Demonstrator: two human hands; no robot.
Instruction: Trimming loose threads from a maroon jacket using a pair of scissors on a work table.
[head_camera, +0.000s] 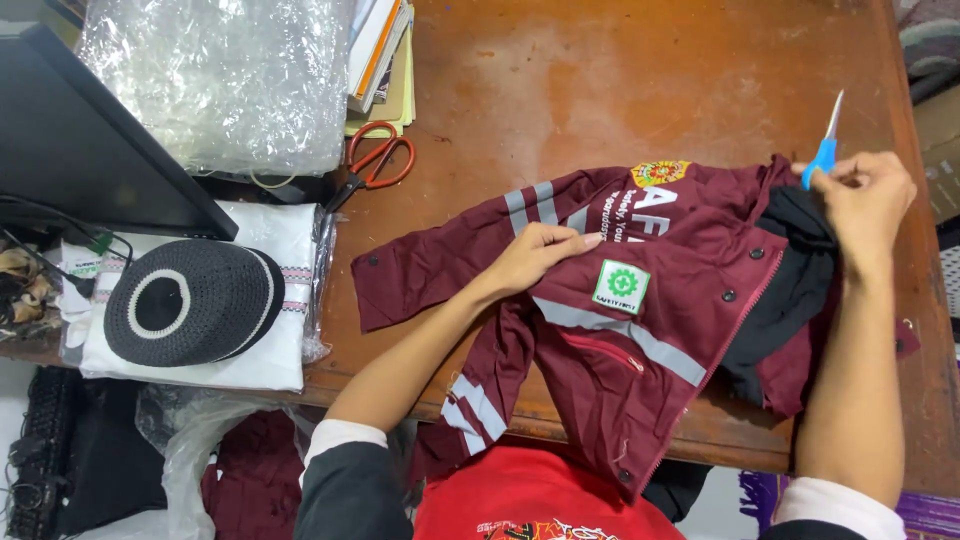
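Head view: left hand (535, 255) is pressing flat on the maroon jacket (640, 330) mid-frame, while right hand (865, 195), upper right, is gripping small blue snips (826, 150) at the collar; keeping the fabric taut should help.

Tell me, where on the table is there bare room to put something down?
The widest bare patch of the brown table lies above the maroon jacket, between the book stack and the right hand holding small blue scissors. The left side is crowded: plastic bag, orange-handled scissors, knitted cap on folded white cloth.
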